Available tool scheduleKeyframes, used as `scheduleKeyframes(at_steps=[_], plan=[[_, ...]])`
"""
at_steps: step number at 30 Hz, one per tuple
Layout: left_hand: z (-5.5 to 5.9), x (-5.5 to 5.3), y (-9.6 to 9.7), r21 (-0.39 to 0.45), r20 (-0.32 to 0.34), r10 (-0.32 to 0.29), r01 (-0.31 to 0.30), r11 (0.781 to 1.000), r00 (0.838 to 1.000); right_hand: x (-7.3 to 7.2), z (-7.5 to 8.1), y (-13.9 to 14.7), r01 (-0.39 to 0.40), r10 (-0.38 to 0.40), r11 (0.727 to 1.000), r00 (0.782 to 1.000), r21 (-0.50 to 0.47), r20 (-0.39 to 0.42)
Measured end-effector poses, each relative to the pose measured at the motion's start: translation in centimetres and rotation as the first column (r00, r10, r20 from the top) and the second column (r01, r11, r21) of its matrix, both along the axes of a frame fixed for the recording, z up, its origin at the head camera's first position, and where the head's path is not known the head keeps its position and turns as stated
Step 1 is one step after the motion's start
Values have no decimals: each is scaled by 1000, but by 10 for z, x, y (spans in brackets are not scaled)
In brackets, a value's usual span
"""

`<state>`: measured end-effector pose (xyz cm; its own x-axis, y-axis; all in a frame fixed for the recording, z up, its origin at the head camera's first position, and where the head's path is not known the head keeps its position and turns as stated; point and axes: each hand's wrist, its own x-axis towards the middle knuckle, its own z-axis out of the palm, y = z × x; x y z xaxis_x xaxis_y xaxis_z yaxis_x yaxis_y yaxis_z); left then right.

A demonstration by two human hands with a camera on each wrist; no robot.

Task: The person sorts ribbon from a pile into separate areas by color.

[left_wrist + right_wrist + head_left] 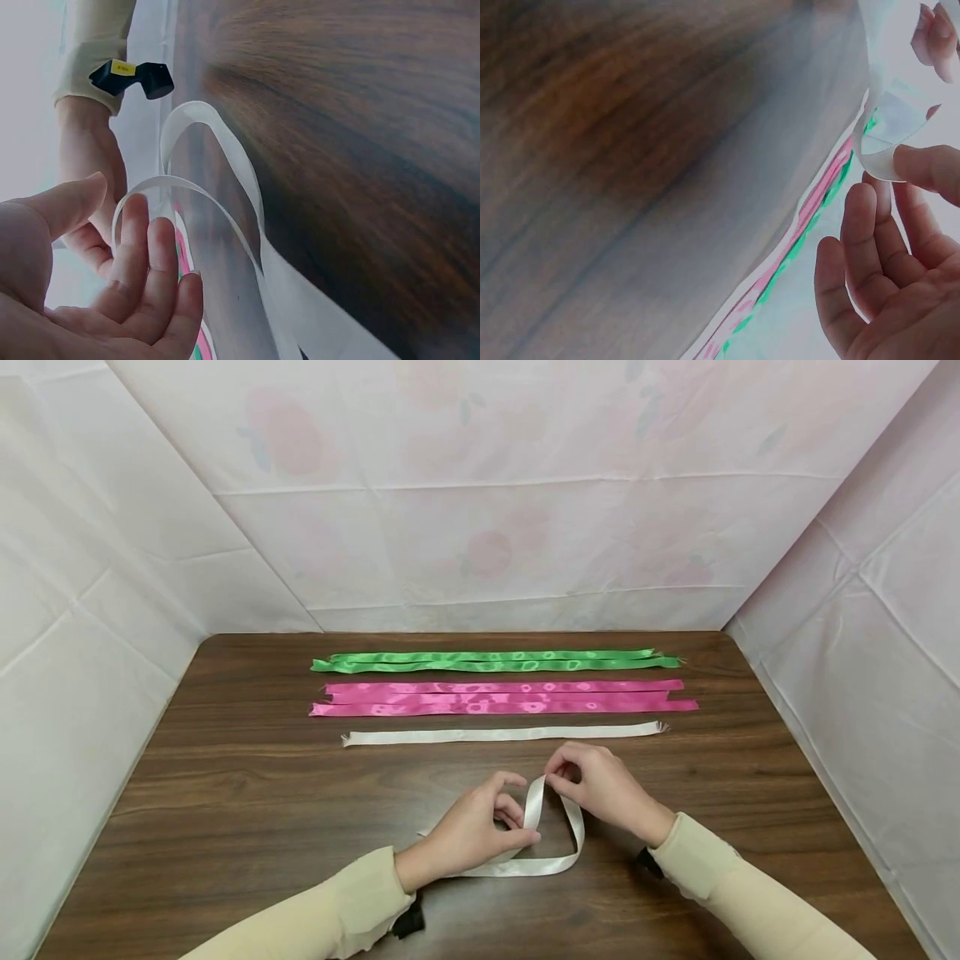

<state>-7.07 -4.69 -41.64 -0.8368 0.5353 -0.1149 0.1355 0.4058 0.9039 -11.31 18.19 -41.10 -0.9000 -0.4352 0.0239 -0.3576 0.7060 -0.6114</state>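
A white satin ribbon [536,867] is looped over the near part of the table, part of it raised between the two hands. My right hand [603,787] pinches the raised part between thumb and forefinger, its other fingers loosely bent in the right wrist view. My left hand [468,828] is beside the loop, thumb spread away from its gently bent fingers. In the left wrist view the ribbon [180,182] arches past the left fingertips, and the thumb is apart from it. One end of the ribbon lies partly hidden behind the left hand.
Beyond the hands, a second white ribbon [502,735] lies flat across the brown wooden table [247,793]. Behind it are several pink ribbons [495,702], then green ribbons [487,662], laid side by side. Pale cloth walls [480,552] enclose the back and sides.
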Motion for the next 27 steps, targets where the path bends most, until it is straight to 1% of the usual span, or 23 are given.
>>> scheduleKeyframes(at_steps=[5, 8, 11, 14, 16, 19, 24, 27], plan=[[1, -1, 0, 20, -5, -2, 2, 1000, 1000, -2, 4, 2, 45, -45, 999, 999, 5, -15], [1, -2, -1, 40, -12, 14, -13, 999, 1000, -3, 8, 2, 61, -61, 998, 998, -1, -29], [1, -3, -3, 99, 6, 32, -32, 995, 999, -3, 11, 4, 71, -71, 997, 997, -15, -40], [2, -4, -7, 176, 41, 42, -49, 983, 998, -3, 14, 7, 77, -79, 997, 996, -32, -52], [3, -5, -11, 211, 56, 45, -56, 976, 997, -3, 14, 9, 80, -83, 996, 995, -45, -58], [5, -8, -16, 219, 60, 57, -69, 973, 997, -4, 14, 12, 82, -86, 995, 994, -59, -71], [8, -11, -24, 211, 86, 82, -98, 973, 993, -6, 14, 13, 72, -77, 996, 993, -60, -88], [9, -12, -28, 177, 60, 102, -112, 978, 993, -6, 17, 14, 67, -72, 996, 994, -56, -86]])
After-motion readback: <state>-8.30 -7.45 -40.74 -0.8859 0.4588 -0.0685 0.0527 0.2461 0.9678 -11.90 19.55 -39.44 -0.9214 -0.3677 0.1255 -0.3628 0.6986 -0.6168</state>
